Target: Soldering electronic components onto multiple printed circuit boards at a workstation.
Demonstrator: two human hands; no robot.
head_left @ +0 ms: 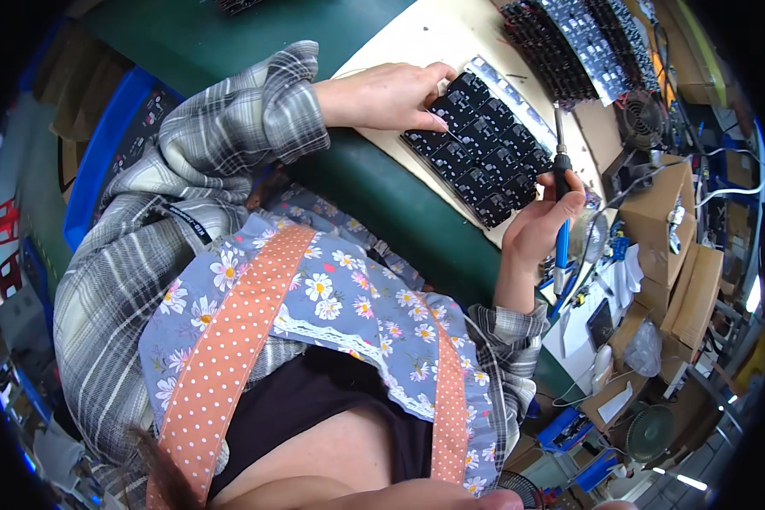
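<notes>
A black circuit board panel point(484, 149), divided into several small boards with tiny parts, lies tilted on a pale work surface point(399, 51). My left hand point(391, 95) grips its far left edge, thumb and forefinger spaced along the border. A short thin line shows by the thumb tip, too fine to identify. Near the panel's right corner, my right hand point(542, 223) is closed around a soldering iron point(561, 170) with a black grip and blue rear handle. Its metal tip points away from me, beyond the panel's right side and apart from it.
Stacked circuit board panels point(561, 51) stand at the far right, close to the iron's tip. A small fan point(642, 119), cables and cardboard boxes point(661, 221) crowd the right side. A green mat point(340, 183) covers the table; a blue bin point(110, 153) sits left.
</notes>
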